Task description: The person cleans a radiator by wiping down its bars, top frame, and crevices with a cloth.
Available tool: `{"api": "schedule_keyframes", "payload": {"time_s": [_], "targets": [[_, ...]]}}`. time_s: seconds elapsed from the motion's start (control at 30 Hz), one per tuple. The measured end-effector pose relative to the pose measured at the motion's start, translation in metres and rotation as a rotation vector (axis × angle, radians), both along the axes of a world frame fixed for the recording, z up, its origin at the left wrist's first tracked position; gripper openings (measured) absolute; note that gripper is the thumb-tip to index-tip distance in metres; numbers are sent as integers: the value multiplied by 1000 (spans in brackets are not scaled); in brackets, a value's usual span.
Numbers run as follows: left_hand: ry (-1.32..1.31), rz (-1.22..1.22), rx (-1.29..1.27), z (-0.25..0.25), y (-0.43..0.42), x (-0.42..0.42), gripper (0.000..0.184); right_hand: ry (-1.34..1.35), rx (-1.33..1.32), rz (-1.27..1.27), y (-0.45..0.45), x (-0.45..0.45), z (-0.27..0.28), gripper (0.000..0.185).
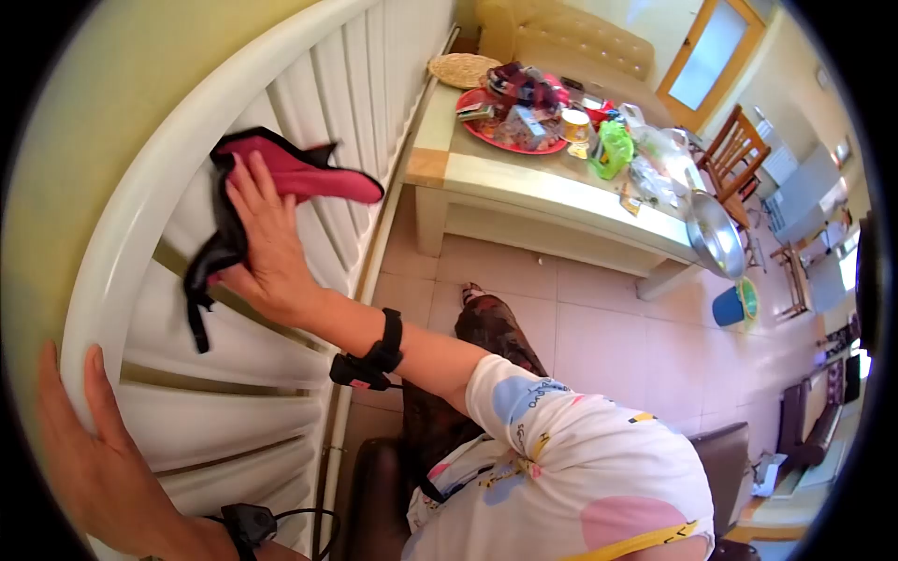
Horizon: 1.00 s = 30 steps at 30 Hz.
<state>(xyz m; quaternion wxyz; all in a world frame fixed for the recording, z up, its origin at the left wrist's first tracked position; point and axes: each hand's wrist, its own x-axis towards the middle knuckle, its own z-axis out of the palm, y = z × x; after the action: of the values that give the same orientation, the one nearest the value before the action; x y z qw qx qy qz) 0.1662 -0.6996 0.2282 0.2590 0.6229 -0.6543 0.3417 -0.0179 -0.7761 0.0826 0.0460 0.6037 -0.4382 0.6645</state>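
Pink cloth [323, 180] with black edges is on the white radiator [224, 421], under the right hand [268, 245], which is open and flat. The left hand [105, 467] holds the curved rail [131, 201].

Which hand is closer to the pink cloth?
The person's right hand: it lies flat on the pink cloth. The left hand is farther away, at the white rail.

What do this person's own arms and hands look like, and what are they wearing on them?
Both hands are bare. The right forearm wears a black strap with a boxy black device bearing a small red mark; the left wrist has a black device with a black cable. The right sleeve is short, white, with blue patches and lettering.
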Motion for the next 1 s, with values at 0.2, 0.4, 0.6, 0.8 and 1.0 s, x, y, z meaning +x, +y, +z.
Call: {"api": "schedule_keyframes", "payload": {"time_s": [0.2,0.4,0.6,0.8,1.0], "targets": [[51,-55,-2,-1,1,-3,47,-150,-100,-41,-4,25,-62,83],[-80,-126,-216,-1,-2,-7,40,-468,355,-204,15,59,-268,69],[-259,-57,-303,-2,-3,-2,39,-576,1028,-91,39,26,-236,32],[-195,-689,-340,-23,21,4,40,-1074,987,762,92,-4,-124,13],[542,-1025,235,-154,70,-10,63,-1409,740,1230,132,-9,-75,47]]}}
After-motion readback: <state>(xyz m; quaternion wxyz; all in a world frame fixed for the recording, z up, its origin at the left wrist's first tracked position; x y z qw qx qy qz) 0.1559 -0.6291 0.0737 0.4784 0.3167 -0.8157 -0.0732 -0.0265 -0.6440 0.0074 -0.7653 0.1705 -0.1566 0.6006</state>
